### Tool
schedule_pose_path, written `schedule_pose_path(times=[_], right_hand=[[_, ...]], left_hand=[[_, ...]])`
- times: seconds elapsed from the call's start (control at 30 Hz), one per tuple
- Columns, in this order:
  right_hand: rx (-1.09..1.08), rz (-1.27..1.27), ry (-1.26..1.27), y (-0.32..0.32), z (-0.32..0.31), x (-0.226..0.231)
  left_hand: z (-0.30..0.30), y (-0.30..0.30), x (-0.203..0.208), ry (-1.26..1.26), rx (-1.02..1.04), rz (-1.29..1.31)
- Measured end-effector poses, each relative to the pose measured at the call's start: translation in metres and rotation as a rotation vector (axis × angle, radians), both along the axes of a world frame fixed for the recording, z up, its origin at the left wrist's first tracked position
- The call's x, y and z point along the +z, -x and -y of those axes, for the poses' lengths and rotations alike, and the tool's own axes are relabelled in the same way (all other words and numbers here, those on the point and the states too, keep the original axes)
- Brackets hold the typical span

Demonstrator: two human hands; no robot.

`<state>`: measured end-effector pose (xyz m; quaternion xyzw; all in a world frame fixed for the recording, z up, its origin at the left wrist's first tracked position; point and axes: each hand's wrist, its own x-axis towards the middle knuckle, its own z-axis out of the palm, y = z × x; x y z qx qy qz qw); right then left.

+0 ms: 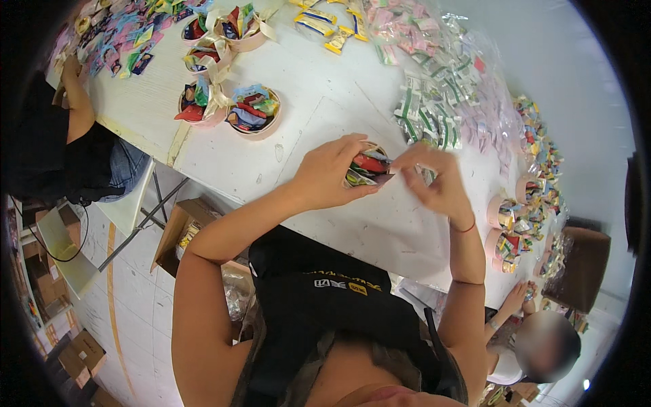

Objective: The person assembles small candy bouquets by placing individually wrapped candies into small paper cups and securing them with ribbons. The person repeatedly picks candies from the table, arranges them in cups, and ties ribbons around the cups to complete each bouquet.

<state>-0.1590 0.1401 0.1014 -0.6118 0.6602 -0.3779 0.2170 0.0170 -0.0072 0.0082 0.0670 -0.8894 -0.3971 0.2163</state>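
My left hand (329, 175) is wrapped around a small round box (371, 145), which is filled with colourful candy packets (371, 164). A red packet shows on top, with green and silver ones beside it. From the other side, my right hand (437, 178) reaches to the box's rim with bent fingers, slightly blurred. A bit of green and white wrapper shows between its thumb and fingers; whether it is gripped or lies behind is unclear. Just beyond that hand lies a pile of green-and-white packets (424, 112) on the white table (325, 102).
Filled pink round boxes with ribbons (254, 125) stand at the far left, and more pink boxes (502, 211) at the right. Yellow packets (315, 24) and pink packets (407, 30) lie at the back. Two people sit at the table, one left, one lower right. A cardboard box (178, 230) is below the edge.
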Motion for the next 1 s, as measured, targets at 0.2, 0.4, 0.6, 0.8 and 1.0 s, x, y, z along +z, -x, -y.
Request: schedule_pose_path(times=[0.2, 0.4, 0.6, 0.8, 1.0], right_hand=[[-0.184, -0.647, 0.446, 0.034, 0.167, -0.055], [-0.211, -0.568, 0.188, 0.066, 0.209, -0.098], [-0.347, 0.532, 0.336, -0.006, 0.037, -0.020], [-0.135, 0.043, 0.154, -0.033, -0.044, -0.028], [-0.139, -0.209, 0.238, -0.049, -0.025, -0.058]], left_hand=[[0.005, 0.007, 0.006, -0.065, -0.051, 0.053], [0.006, 0.005, 0.009, -0.081, -0.056, 0.087], [0.006, 0.004, 0.005, -0.131, -0.060, 0.098], [0.007, 0.007, -0.002, -0.148, -0.034, 0.082], [0.007, 0.009, -0.006, -0.264, -0.047, 0.075]])
